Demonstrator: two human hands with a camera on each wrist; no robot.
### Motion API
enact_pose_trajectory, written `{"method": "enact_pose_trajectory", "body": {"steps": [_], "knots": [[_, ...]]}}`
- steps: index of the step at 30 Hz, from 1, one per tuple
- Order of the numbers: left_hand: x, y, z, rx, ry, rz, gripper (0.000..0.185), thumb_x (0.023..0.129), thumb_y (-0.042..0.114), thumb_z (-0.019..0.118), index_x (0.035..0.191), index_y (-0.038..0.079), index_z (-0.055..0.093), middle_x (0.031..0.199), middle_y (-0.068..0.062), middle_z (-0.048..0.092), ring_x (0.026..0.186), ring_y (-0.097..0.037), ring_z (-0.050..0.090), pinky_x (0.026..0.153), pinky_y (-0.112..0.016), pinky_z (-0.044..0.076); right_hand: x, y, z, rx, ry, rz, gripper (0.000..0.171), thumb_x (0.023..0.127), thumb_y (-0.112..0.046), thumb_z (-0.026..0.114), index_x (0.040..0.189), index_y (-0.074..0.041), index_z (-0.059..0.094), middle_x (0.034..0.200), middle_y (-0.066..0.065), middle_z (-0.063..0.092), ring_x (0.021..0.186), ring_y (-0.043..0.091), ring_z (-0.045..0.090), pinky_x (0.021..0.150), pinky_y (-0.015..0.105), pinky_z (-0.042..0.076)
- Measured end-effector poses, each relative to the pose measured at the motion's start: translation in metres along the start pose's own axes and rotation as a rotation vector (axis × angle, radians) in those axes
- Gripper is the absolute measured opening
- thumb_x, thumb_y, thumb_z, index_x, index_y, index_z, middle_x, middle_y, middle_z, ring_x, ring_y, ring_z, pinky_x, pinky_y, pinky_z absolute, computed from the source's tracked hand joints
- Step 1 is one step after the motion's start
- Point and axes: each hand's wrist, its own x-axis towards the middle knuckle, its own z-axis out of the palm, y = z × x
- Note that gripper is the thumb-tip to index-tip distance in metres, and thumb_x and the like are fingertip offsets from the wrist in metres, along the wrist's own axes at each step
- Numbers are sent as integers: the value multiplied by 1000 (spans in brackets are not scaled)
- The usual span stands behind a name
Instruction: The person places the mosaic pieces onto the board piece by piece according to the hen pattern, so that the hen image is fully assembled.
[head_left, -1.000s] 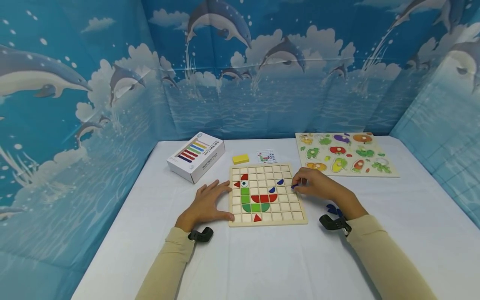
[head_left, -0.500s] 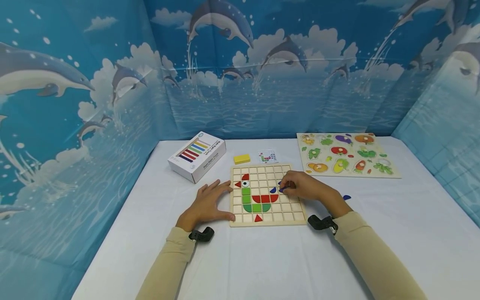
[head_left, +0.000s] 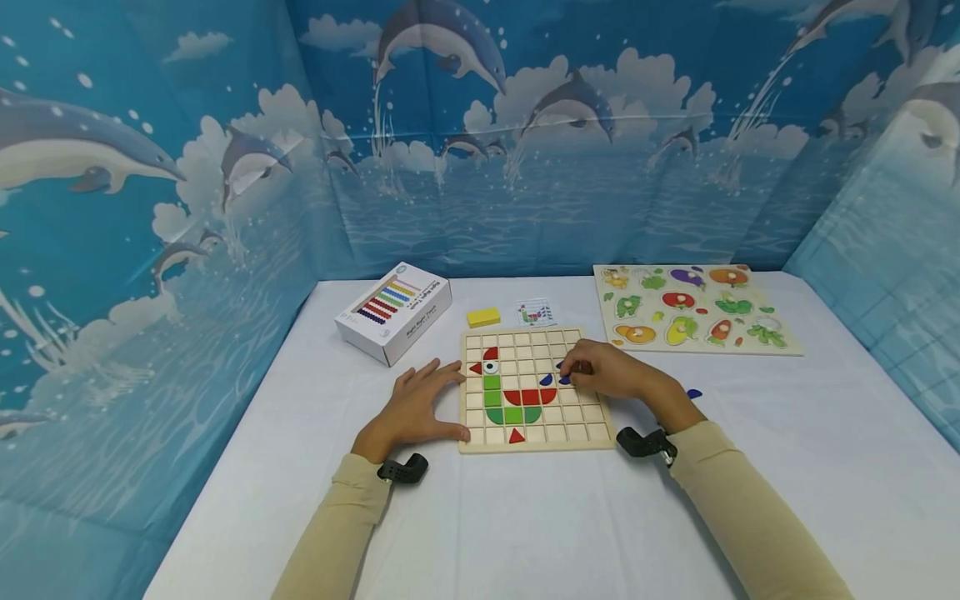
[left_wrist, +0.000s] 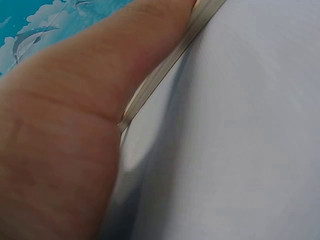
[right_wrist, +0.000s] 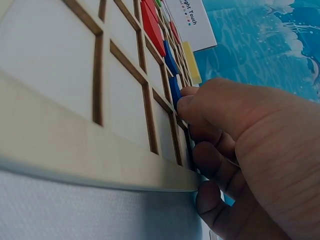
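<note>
A wooden grid board (head_left: 536,447) lies on the white cloth, its cells partly filled with red, green and blue pieces and an eye tile (head_left: 491,367). My left hand (head_left: 412,408) rests at the board's left edge, fingers spread, thumb near the lower corner. Over the right side of the grid, my right hand (head_left: 611,371) pinches a blue half-round piece (head_left: 565,380) low in a cell. In the right wrist view the thumb tip meets that blue piece (right_wrist: 174,91). Another blue piece (head_left: 546,380) sits in the cell to its left; one farther back is mostly hidden by the fingers.
Behind the board are a yellow block (head_left: 483,317), a small pattern card (head_left: 535,312) and a white box (head_left: 393,312). A vegetable puzzle board (head_left: 697,310) lies at the back right. One loose blue piece (head_left: 694,393) shows beside the right forearm.
My right hand has moved left from the board's right edge, bringing the blue piece over the grid and then down into a cell. The left hand stays put.
</note>
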Motion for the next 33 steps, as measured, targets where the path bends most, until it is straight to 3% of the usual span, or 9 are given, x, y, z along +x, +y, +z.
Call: {"method": "enact_pose_trajectory", "body": {"steps": [8, 14, 21, 28, 33], "knots": [[1, 0, -1, 0, -9, -4, 101, 64, 84, 73, 147, 32, 48, 164, 10, 28, 153, -25, 12, 120, -57, 6, -1, 5, 1, 17, 1, -11, 13, 94, -2, 69, 101, -12, 72, 105, 3, 61, 89, 20, 51, 76, 35, 45], [0, -1, 1, 3, 6, 0, 99, 64, 82, 74, 146, 32, 49, 163, 10, 30, 153, -26, 13, 120, -56, 5, -5, 4, -2, 34, 11, -3, 18, 95, -2, 68, 110, -11, 72, 108, 3, 63, 89, 21, 51, 78, 36, 46], [-1, -1, 0, 2, 16, 15, 99, 65, 81, 75, 146, 30, 49, 163, 8, 31, 153, -26, 14, 119, -57, 7, -20, 11, -14, 35, 98, -10, 20, 96, -2, 68, 115, -7, 71, 102, 1, 65, 92, 19, 57, 81, 34, 53], [-1, -2, 0, 4, 22, 7, 98, 65, 81, 75, 146, 31, 49, 163, 9, 31, 153, -26, 14, 119, -57, 7, -51, 23, -35, -46, 170, 49, 19, 96, -3, 67, 115, -7, 71, 101, 0, 65, 93, 18, 58, 82, 38, 52], [0, -1, 0, 4, 12, 5, 98, 66, 81, 74, 146, 31, 49, 163, 10, 30, 153, -25, 13, 119, -57, 7, -87, 41, -47, -75, 196, 125, 20, 96, -5, 68, 116, -6, 70, 101, 2, 65, 92, 21, 56, 78, 30, 52]]}}
